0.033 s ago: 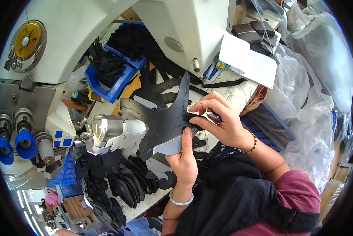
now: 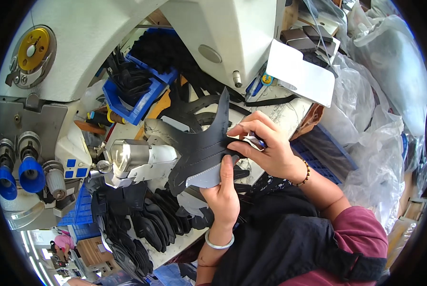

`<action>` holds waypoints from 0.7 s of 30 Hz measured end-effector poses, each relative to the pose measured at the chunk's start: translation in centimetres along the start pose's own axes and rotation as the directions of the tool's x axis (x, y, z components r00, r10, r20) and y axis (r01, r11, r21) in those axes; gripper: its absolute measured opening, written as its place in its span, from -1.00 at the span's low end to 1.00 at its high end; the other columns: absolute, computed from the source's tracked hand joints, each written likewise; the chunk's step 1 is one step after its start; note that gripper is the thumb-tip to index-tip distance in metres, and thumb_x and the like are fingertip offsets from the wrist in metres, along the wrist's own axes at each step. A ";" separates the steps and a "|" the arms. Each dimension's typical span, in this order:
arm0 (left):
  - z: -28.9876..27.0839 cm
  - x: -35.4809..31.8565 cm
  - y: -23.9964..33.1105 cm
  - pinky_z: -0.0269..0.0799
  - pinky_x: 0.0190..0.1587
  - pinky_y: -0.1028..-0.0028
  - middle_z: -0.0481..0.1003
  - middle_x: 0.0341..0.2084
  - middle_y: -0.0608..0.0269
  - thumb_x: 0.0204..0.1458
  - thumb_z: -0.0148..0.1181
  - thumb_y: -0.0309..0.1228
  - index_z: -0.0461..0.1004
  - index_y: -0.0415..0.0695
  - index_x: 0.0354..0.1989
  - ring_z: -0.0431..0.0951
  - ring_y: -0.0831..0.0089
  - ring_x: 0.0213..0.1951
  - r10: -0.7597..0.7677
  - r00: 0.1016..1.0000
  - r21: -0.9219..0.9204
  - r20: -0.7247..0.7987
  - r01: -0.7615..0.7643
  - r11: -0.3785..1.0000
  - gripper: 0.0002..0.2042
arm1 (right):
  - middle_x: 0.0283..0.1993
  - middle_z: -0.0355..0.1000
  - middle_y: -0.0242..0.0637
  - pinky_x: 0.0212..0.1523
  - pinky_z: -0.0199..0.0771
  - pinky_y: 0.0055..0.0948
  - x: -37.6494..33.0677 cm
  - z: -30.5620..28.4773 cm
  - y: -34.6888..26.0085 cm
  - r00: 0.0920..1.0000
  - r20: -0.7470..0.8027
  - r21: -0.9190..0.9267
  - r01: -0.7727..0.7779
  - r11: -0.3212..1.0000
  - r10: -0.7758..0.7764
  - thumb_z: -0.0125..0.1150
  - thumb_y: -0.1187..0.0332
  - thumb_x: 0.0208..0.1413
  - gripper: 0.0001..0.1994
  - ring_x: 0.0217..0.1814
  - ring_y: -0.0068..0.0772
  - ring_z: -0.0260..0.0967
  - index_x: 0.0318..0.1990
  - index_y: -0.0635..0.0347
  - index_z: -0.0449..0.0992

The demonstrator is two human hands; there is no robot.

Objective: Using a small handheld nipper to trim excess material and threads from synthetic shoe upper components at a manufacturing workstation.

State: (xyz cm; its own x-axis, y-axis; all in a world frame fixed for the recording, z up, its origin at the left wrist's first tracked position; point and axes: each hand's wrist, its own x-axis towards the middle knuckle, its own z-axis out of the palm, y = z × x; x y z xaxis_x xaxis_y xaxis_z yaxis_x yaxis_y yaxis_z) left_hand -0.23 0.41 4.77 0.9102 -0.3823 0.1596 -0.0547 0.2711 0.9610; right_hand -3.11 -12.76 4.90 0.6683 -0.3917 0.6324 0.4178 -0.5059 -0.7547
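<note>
A black shoe upper piece point(image 2: 201, 150) with stitched lines and a grey stitched panel is held up in front of the sewing machine's arm end point(image 2: 132, 157). My left hand point(image 2: 220, 195) grips its near edge, thumb on top and the other fingers hidden underneath. With thumb and fingers, my right hand point(image 2: 263, 143) pinches the right end of the piece. A small shiny bit with blue or purple shows within the right hand's fingers; its kind is not clear. The right wrist wears a beaded bracelet point(image 2: 305, 172), the left a pale bangle point(image 2: 219, 242).
Blue bins point(image 2: 135, 97) of black parts stand behind the work. Stacked black pieces point(image 2: 151, 219) lie at near left. The machine's big white body point(image 2: 94, 43) overhangs the table. Blue-handled snips point(image 2: 257, 86) and a white card point(image 2: 299, 71) lie back right; plastic bags point(image 2: 366, 143) fill the right.
</note>
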 end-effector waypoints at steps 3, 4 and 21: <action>-0.2 0.0 -0.2 0.45 -0.07 0.38 0.37 -0.10 0.13 0.10 -0.06 -0.59 0.24 -0.29 0.02 0.42 0.42 -0.11 0.053 0.998 0.152 0.035 -0.058 0.987 -0.71 | -0.39 0.30 -0.29 -0.49 0.33 -0.44 0.3 0.4 0.6 0.998 0.011 -0.039 0.064 0.997 -0.063 0.30 0.43 -0.13 -0.76 -0.48 -0.32 0.33 -0.28 0.22 0.41; -0.2 0.0 -0.2 0.44 -0.05 0.38 0.36 -0.10 0.12 0.10 -0.07 -0.61 0.23 -0.30 0.03 0.41 0.41 -0.10 0.070 0.997 0.174 0.038 -0.076 0.982 -0.70 | -0.39 0.30 -0.29 -0.50 0.33 -0.42 0.3 0.3 0.7 0.995 0.052 -0.071 0.088 0.994 -0.085 0.27 0.44 -0.10 -0.78 -0.48 -0.32 0.32 -0.28 0.22 0.39; -0.1 0.2 0.3 0.35 -0.05 0.42 0.36 -0.09 0.13 0.05 0.01 -0.58 0.27 -0.29 0.00 0.39 0.43 -0.08 -0.033 0.999 -0.095 -0.024 0.031 0.995 -0.69 | -0.43 0.29 -0.24 -0.45 0.32 -0.46 0.1 0.9 0.5 0.994 -0.023 -0.025 -0.109 0.994 0.108 0.31 0.36 -0.11 -0.76 -0.45 -0.33 0.32 -0.33 0.27 0.42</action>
State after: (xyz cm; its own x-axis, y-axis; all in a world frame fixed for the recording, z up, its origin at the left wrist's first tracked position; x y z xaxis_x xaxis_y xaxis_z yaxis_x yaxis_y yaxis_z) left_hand -0.01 0.50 5.04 0.9212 -0.3694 0.1223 0.0124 0.3420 0.9396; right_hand -2.32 -12.38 4.41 0.6949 -0.4621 0.5510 0.3268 -0.4796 -0.8144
